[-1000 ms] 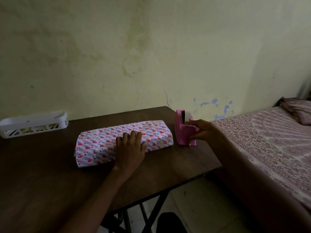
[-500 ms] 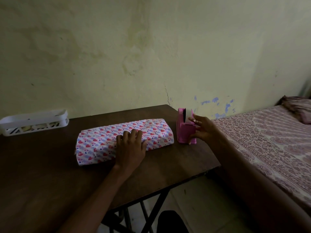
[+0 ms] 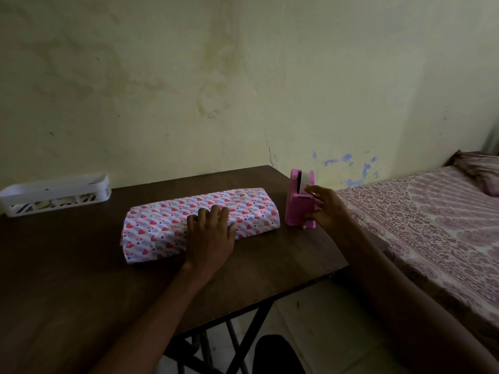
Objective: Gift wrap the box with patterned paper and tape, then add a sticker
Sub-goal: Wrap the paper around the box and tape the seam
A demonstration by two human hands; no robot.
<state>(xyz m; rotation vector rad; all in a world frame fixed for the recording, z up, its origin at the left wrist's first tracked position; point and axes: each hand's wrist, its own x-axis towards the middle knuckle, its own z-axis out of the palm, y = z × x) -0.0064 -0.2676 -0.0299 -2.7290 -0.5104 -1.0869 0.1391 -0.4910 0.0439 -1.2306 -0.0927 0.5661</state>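
A long box wrapped in heart-patterned paper lies on the dark wooden table. My left hand lies flat on the paper near the box's middle, fingers straight, pressing it down. A pink tape dispenser stands upright just right of the box, close to the table's right edge. My right hand is at the dispenser's right side, thumb low against its base and fingers curled up at its top where the tape comes out. No sticker is visible.
A white plastic basket sits at the table's back left against the yellow wall. A bed with a patterned sheet lies to the right, beyond a narrow gap. The table's folding legs show below its front edge.
My right hand has shifted from gripping the dispenser's side to reaching its fingers up at the top. The left hand and the box have stayed put.
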